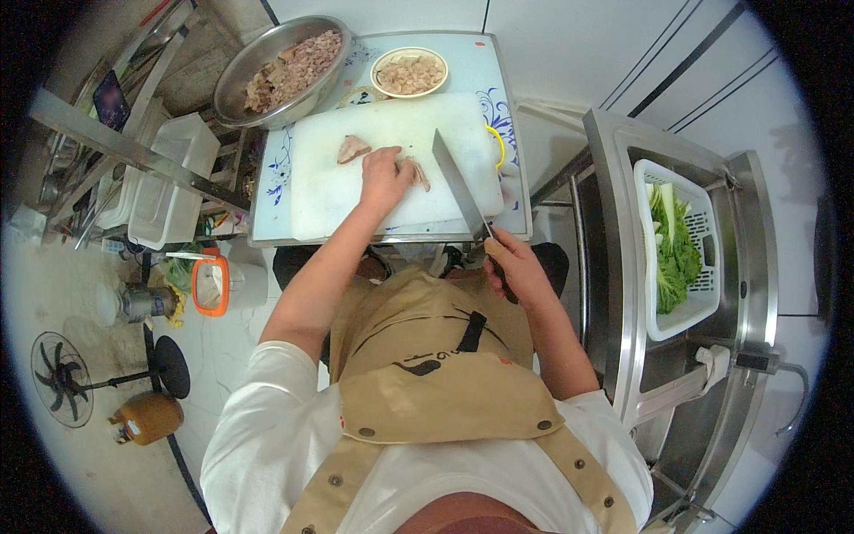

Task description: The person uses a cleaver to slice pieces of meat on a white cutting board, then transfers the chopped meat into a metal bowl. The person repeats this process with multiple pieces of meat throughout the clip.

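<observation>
My right hand (517, 263) grips the dark handle of a wide-bladed kitchen knife (459, 183). Its blade points away from me over the right part of a white cutting board (327, 207). On the board, my left hand (387, 175) lies with bent fingers against thin slices of meat (421, 175), which show beside the thumb. What sits under the palm is hidden, so I cannot tell whether the fingers grip it. A larger chunk of meat (353, 149) lies just left of that hand.
Behind the board stand a metal basin (230, 100) of chopped meat and a bowl (382, 88) of pale pieces. A yellow ring handle (498, 147) juts from the board's right edge. Rightward, a white basket (680, 327) of leafy greens rests in a steel sink (617, 267). Leftward is an orange-rimmed container (223, 286).
</observation>
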Demonstrator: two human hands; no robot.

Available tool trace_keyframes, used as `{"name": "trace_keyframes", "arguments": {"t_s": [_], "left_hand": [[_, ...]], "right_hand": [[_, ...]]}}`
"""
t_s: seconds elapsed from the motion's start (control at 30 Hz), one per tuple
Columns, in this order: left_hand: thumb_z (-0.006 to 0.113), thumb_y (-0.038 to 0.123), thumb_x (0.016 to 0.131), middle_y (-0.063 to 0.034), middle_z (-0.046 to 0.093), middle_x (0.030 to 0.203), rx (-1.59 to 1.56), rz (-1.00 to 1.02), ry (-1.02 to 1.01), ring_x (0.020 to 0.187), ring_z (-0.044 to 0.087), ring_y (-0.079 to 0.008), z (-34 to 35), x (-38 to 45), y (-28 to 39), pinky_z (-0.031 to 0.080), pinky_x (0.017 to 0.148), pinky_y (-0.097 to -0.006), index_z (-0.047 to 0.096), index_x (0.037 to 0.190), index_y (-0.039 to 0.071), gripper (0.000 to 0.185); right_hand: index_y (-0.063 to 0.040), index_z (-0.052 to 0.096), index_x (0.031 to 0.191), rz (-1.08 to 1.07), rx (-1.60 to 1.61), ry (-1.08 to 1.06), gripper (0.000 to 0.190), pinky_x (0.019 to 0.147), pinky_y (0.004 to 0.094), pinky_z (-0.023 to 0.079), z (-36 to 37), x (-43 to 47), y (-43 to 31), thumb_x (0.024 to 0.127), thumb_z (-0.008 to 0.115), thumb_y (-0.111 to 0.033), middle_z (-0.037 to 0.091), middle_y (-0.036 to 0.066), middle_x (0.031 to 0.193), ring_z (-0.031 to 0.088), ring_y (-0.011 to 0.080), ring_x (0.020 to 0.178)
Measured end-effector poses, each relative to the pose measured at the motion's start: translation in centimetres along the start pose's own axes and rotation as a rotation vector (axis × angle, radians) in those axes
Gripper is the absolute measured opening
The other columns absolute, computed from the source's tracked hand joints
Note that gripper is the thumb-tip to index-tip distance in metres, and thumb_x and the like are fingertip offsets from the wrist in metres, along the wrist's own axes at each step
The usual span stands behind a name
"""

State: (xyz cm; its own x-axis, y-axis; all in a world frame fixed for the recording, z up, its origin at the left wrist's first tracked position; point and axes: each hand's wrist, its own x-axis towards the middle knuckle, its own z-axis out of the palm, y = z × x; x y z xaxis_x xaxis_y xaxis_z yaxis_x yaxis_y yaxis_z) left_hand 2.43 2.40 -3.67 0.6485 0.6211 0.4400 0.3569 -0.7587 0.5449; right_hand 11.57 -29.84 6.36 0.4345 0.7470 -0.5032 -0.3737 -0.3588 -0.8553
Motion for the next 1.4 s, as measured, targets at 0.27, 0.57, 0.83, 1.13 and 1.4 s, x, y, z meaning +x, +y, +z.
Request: {"name": "trace_keyframes", "arguments": {"t_s": [0.27, 0.57, 0.83, 1.13, 1.4], "left_hand": [[0.078, 0.018, 0.077, -0.0164, 0.069, 0.100, 0.124, -0.083, 0.002, 0.101, 0.064, -0.0380, 2.9, -1.4, 3.4, 0.050, 0.085, -0.0549, 0.070, 0.090, 0.005, 0.020], [0.075, 0.015, 0.079, -0.0172, 0.060, 0.121, 0.014, 0.102, -0.130, 0.120, 0.053, -0.0397, 0.3, -2.9, 4.4, 0.044, 0.098, -0.0542, 0.068, 0.112, 0.006, 0.035], [0.074, 0.012, 0.081, -0.0153, 0.062, 0.117, 0.086, 0.045, -0.008, 0.119, 0.054, -0.0385, 1.3, -4.2, 6.9, 0.046, 0.098, -0.0518, 0.069, 0.107, 0.006, 0.027], [0.070, 0.004, 0.070, -0.0152, 0.066, 0.100, -0.076, 0.522, -0.355, 0.104, 0.061, -0.0397, -2.9, -1.8, 0.3, 0.052, 0.088, -0.0534, 0.069, 0.091, 0.005, 0.021], [0.083, 0.023, 0.083, -0.0275, 0.056, 0.144, -0.101, 0.212, -0.249, 0.138, 0.051, -0.0454, -6.7, -4.1, 0.2, 0.041, 0.119, -0.0493, 0.052, 0.146, -0.002, 0.075]], "right_hand": [[-0.007, 0.066, 0.128, -0.040, 0.027, 0.064, 0.033, 0.052, 0.0286, 0.040, -0.1, -0.5, 0.2, 0.106, 0.063, -0.032, 0.059, 0.000, 0.073, 0.050, 0.0116, 0.055], [-0.007, 0.065, 0.127, -0.051, 0.032, 0.035, 0.027, 0.047, 0.0296, 0.038, 0.1, -0.5, 0.7, 0.109, 0.059, -0.027, 0.059, 0.001, 0.074, 0.049, 0.0126, 0.053], [-0.008, 0.063, 0.129, -0.064, 0.081, 0.036, 0.028, 0.046, 0.0298, 0.039, 0.3, -1.4, 0.1, 0.110, 0.059, -0.028, 0.057, 0.001, 0.073, 0.050, 0.0124, 0.053], [-0.009, 0.059, 0.148, 0.009, 0.150, 0.113, 0.045, 0.053, 0.0260, 0.041, -0.4, -1.7, 1.4, 0.107, 0.064, -0.027, 0.063, -0.001, 0.081, 0.052, 0.0099, 0.059], [-0.011, 0.061, 0.146, -0.036, -0.040, -0.096, 0.040, 0.048, 0.0269, 0.041, 1.9, -0.2, 1.9, 0.110, 0.058, -0.028, 0.056, -0.001, 0.077, 0.051, 0.0094, 0.055]]}}
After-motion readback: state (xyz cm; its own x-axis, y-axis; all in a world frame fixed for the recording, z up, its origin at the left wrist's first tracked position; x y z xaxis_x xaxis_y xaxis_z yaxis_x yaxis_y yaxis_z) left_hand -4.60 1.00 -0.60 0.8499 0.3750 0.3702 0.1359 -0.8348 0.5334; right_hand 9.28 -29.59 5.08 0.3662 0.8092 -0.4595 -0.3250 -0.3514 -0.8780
